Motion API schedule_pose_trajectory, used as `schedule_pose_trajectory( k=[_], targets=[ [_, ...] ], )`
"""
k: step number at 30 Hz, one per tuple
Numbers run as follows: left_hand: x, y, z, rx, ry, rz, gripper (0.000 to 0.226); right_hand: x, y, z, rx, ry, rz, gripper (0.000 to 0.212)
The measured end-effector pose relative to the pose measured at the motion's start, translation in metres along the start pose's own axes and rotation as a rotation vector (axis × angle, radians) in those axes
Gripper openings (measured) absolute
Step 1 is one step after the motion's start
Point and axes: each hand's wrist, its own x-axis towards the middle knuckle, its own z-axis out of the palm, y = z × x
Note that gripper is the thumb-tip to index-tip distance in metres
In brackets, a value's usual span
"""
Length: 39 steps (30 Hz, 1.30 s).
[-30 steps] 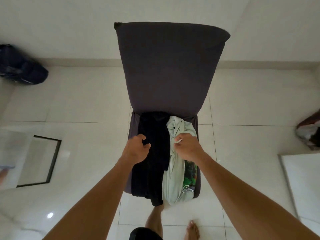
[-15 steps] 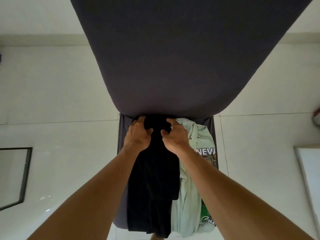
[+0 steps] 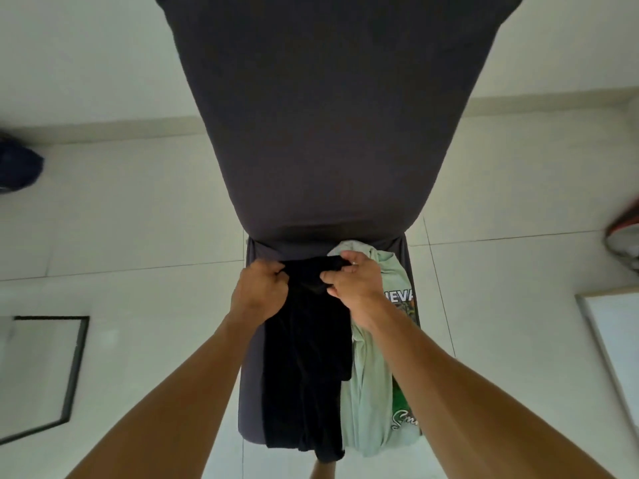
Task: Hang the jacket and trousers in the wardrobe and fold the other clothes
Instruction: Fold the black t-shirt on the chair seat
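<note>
Two hands grip the top edge of a black garment (image 3: 307,354) that lies on the seat of a dark grey chair (image 3: 332,126): the left hand (image 3: 261,292) is clenched on the edge's left corner, and the right hand (image 3: 356,285) pinches its right corner between thumb and fingers. Below the grip, the black garment runs down the seat and hangs over the front edge. Just right of the grip, touching the right hand, a pale green printed shirt (image 3: 370,395) lies crumpled on the same seat, partly under the black garment's right side.
</note>
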Motion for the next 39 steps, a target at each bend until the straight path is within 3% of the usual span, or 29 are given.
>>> schedule_pose_trajectory(
  k=[7, 11, 14, 19, 22, 25, 31, 35, 39],
  targets=[
    [-0.133, 0.035, -0.052, -0.100, 0.068, 0.055, 0.021, -0.123, -0.010, -0.055, -0.169, -0.074, -0.194, 0.008],
    [-0.225, 0.058, -0.073, -0.151, 0.115, 0.109, 0.032, -0.209, -0.006, -0.098, -0.401, -0.077, -0.408, 0.042],
    [-0.292, 0.076, -0.087, -0.194, 0.152, 0.162, 0.031, -0.275, -0.008, -0.129, -0.556, -0.026, -0.549, 0.055],
    [-0.381, 0.097, -0.117, -0.234, 0.163, 0.216, 0.033, -0.368, -0.029, -0.164, -0.531, -0.089, -0.653, 0.057],
    [-0.413, 0.106, -0.133, -0.314, 0.100, 0.262, 0.059, -0.403, -0.045, -0.171, -0.505, -0.077, -0.731, 0.056],
    [-0.441, 0.120, -0.158, -0.200, 0.109, 0.370, 0.051, -0.444, -0.063, -0.178, -0.493, -0.051, -0.830, 0.053],
    [-0.460, 0.141, -0.202, 0.021, 0.262, 0.551, 0.016, -0.494, -0.093, -0.196, -0.478, -0.066, -0.866, 0.054],
    [-0.464, 0.146, -0.226, 0.023, 0.322, 0.641, 0.012, -0.514, -0.110, -0.197, -0.416, -0.126, -0.818, 0.047],
    [-0.468, 0.147, -0.251, -0.070, 0.341, 0.638, 0.023, -0.536, -0.132, -0.185, -0.389, -0.187, -0.748, 0.041]
  ],
)
